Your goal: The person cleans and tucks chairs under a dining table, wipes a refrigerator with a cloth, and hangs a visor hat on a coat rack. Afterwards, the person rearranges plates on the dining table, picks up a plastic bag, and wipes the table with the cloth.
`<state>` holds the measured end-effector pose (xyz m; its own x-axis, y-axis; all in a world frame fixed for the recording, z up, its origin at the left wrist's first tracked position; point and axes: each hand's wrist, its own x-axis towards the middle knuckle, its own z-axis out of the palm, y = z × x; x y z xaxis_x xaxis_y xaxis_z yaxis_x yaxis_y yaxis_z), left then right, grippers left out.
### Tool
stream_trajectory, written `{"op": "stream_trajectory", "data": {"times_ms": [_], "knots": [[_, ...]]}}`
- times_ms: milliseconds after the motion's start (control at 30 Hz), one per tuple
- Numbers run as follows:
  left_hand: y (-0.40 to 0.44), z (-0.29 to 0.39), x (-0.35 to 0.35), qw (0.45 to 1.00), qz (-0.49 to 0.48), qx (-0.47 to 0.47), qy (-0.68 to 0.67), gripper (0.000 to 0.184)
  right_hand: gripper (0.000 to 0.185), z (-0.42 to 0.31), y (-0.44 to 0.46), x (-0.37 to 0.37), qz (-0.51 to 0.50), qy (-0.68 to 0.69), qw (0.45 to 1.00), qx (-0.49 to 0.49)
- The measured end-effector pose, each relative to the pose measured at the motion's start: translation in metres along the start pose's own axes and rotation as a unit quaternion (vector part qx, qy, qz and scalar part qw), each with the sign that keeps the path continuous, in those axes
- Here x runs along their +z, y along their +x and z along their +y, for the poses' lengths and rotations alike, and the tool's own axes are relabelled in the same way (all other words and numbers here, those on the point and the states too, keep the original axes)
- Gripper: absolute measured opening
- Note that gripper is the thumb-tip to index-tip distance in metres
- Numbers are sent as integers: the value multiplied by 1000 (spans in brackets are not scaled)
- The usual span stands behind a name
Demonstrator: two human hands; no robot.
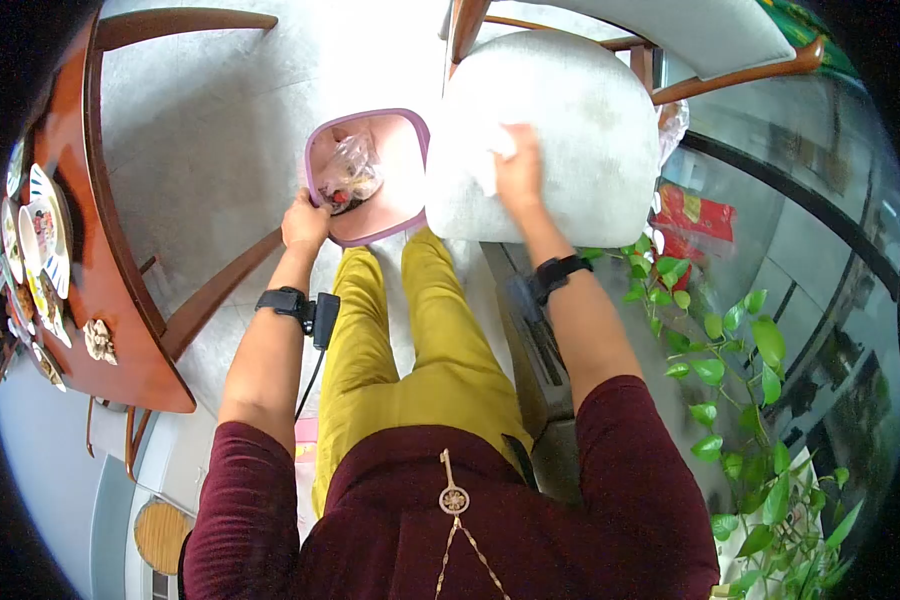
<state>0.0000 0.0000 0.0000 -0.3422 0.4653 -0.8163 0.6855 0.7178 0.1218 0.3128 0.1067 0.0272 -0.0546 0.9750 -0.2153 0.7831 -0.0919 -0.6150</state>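
My left hand (pixel 306 220) grips the left rim of a pink bin (pixel 395 215) with a purple edge. Inside the bin lies a clear plastic bag (pixel 355 170) with bits of rubbish. My right hand (pixel 518 178) is over the pale seat cushion (pixel 590 130) of a wooden chair, slightly blurred, its fingers closed on a white tissue (pixel 488 160) that touches the cushion. Faint stains mark the fabric. The bin stands close against the cushion's left edge, in front of my legs.
A wooden table (pixel 120 300) with plates (pixel 45 235) and a crumpled item (pixel 99 341) is at the left. A trailing green plant (pixel 710 370) and a red packet (pixel 695 215) are at the right. A dark box-like object (pixel 530 330) stands beside my leg.
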Motion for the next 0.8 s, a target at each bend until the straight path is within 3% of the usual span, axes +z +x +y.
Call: {"op": "stream_trajectory", "data": {"times_ms": [100, 167, 200, 267, 333, 400, 467, 567, 633, 767, 800], "knots": [[0, -10, -1, 1000, -5, -11, -16, 35, 41, 59, 12, -47, 201, -166, 963, 70], [-6, -8, 1, 1000, 14, -1, -28, 35, 41, 96, 15, -85, 218, -226, 933, 174], [-8, -7, 3, 999, 10, 7, -33, 35, 41, 123, 13, -95, 216, -226, 933, 176], [-5, -9, 10, 1000, 10, 9, -23, 35, 42, 170, 0, -99, 107, -176, 954, 219], [-8, -12, 12, 1000, 10, 13, -15, 35, 43, 120, -17, -73, 86, -197, 961, 174], [-12, -14, 7, 1000, -3, 0, -27, 35, 46, 86, -40, -31, -10, -154, 984, 85], [-17, -16, 3, 999, -6, -5, -32, 35, 51, 36, -70, 15, -82, -184, 974, 99], [-27, -22, 4, 1000, 1, -8, -30, 35, 51, -33, -96, 30, -134, -108, 981, 87], [-37, -22, -1, 1000, -8, -1, -4, 36, 50, -49, -107, 35, -207, 28, 977, 42], [-58, -29, -17, 1000, -14, 17, 10, 36, 50, -74, -113, 13, -194, 121, 972, 59], [-64, -26, -21, 1000, -15, 10, 16, 37, 50, -73, -109, 2, -124, 59, 989, 62]]}}
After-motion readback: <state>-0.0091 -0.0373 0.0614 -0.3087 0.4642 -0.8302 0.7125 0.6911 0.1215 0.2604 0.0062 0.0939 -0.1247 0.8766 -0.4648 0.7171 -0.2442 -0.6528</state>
